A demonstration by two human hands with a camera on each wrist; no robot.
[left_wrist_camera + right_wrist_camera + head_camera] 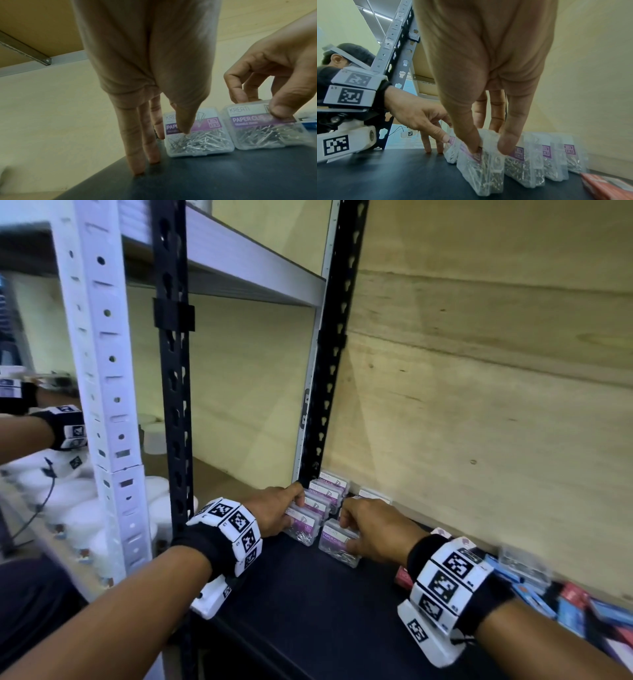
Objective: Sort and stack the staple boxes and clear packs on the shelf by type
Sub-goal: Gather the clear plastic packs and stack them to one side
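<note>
Step in hand, as I read it: squaring up the clear plastic packs of paper clips with purple labels [317, 510] into two neat rows at the back-left corner of the dark shelf board [308, 611], against the black slotted upright [325, 392] and the plywood back panel [479, 405].

Right hand [371, 534]: thumb and fingers curled round the front pack of the right row [339, 544], pinching it across its top edge. That pack stands tilted, leaning back on the ones behind it.

Left hand [274, 515]: thumb tip pressed on the label of the front pack of the left row [303, 525], other fingers straight, tips down on the shelf beside the row. More a steadying touch than a grip.

To do it well:
- keep the left thumb as a stop so the left row doesn't slide while the right pack goes in
- set the right pack upright, or flat to match its neighbours, and flush with the left row's front
- push along the row, not down: the lids look slick, so packs could fan out
- release only once the pack touches its neighbour

Red and blue cardboard staple boxes [561, 604] lie jumbled at the right of the shelf, well apart from the packs, not yet stacked. One more clear pack [524, 565] sits among them by the back panel.
</note>
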